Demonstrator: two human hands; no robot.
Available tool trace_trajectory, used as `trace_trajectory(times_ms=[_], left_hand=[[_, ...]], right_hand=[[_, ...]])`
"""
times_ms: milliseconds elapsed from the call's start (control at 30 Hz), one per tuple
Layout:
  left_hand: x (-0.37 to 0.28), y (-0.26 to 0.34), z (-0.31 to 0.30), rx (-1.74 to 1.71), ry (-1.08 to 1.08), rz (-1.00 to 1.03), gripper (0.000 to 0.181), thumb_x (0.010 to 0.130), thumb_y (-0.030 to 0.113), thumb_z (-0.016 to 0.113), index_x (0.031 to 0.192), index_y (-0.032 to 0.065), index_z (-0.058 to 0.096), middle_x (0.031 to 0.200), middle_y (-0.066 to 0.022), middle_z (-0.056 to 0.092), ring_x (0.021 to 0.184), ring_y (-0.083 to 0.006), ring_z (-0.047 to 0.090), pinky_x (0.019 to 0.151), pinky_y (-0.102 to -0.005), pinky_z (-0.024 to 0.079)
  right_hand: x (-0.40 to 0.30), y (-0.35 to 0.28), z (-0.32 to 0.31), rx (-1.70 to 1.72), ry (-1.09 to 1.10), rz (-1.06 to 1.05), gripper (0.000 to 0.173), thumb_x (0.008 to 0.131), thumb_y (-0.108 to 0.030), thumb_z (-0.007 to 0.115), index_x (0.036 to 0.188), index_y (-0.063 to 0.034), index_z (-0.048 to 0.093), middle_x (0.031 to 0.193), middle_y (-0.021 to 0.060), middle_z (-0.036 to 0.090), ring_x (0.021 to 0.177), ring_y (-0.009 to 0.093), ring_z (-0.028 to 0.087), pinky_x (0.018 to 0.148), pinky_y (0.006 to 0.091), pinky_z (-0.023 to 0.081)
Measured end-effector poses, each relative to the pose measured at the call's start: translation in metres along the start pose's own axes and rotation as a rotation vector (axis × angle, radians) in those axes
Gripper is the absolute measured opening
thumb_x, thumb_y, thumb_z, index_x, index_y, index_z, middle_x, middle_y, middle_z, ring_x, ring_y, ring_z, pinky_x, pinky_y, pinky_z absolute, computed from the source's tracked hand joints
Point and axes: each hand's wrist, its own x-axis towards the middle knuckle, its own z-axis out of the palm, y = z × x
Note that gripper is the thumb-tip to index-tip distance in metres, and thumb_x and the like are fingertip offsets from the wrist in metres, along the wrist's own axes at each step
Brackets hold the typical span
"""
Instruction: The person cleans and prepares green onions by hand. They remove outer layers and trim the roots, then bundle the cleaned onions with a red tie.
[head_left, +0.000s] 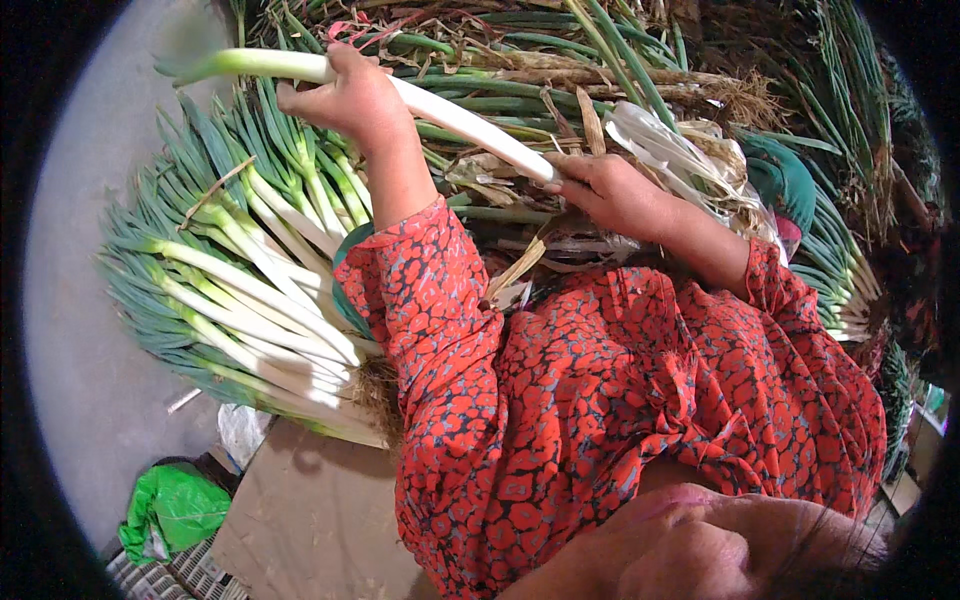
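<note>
A long green onion (465, 124) with a smooth white stalk is held slantwise in front of my chest. My left hand (364, 97) is closed around its upper stalk, below the pale green part; the leaf end is blurred. At the lower white end, the fingers of my right hand (619, 191) pinch the stalk's tip. Beneath my left forearm lies a pile of green onions (262, 300) with clean white stalks, green leaves and brown roots. Under both hands spread unpeeled green onions (517, 105) with dry brown leaves and roots.
Pale loose peelings (675, 150) lie near my right wrist. Another bunch of green onions (840, 277) is at the right. A brown board-like surface (315, 510) lies at lower left, beside a green plastic bag (176, 510). Grey floor (82, 300) runs along the left.
</note>
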Motion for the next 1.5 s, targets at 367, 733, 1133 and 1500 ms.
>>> trace_trajectory(times_ms=[367, 733, 1133, 1500], left_hand=[[0.0, 0.002, 0.006, 0.017, -0.097, 0.166, 0.048, 0.077, -0.002, 0.051, 0.11, -0.0051, 0.016, 0.089, -0.0223, 0.046, 0.061, -0.0187, 0.054, 0.046, -0.0247, 0.05], [0.0, 0.02, 0.003, -0.008, -0.09, 0.161, 0.047, 0.076, -0.004, 0.049, 0.11, -0.0067, 0.016, 0.09, -0.0243, 0.047, 0.067, -0.0207, 0.057, 0.05, -0.0241, 0.05], [-0.01, 0.047, 0.004, -0.159, -0.093, 0.161, 0.039, 0.079, 0.001, 0.048, 0.105, -0.0069, 0.02, 0.074, -0.0179, 0.046, 0.042, -0.0166, 0.047, 0.035, -0.0255, 0.043], [0.09, 0.15, -0.155, 0.37, 0.063, 0.126, 0.028, 0.083, 0.022, 0.051, 0.092, -0.0045, 0.047, 0.067, -0.0119, 0.051, 0.059, -0.0169, 0.048, 0.053, -0.03, 0.041]], right_hand=[[-0.005, -0.001, 0.004, -0.025, -0.024, 0.025, 0.028, 0.084, -0.017, 0.046, 0.104, 0.0024, 0.048, 0.075, 0.0222, 0.056, 0.066, 0.033, 0.057, 0.061, 0.0377, 0.044], [-0.009, 0.003, 0.01, 0.377, 0.073, 0.158, 0.033, 0.084, -0.024, 0.054, 0.106, -0.0007, 0.054, 0.087, 0.0099, 0.061, 0.078, 0.013, 0.054, 0.072, 0.0282, 0.044], [-0.005, 0.016, 0.023, 0.356, 0.369, 0.162, 0.021, 0.086, -0.017, 0.048, 0.091, 0.0024, 0.055, 0.069, 0.0117, 0.056, 0.062, 0.019, 0.052, 0.06, 0.0309, 0.043], [-0.021, 0.082, -0.079, -0.349, 0.741, 0.178, 0.049, 0.084, -0.035, 0.049, 0.115, 0.0018, 0.04, 0.101, 0.0225, 0.054, 0.095, 0.034, 0.053, 0.082, 0.0397, 0.041]])
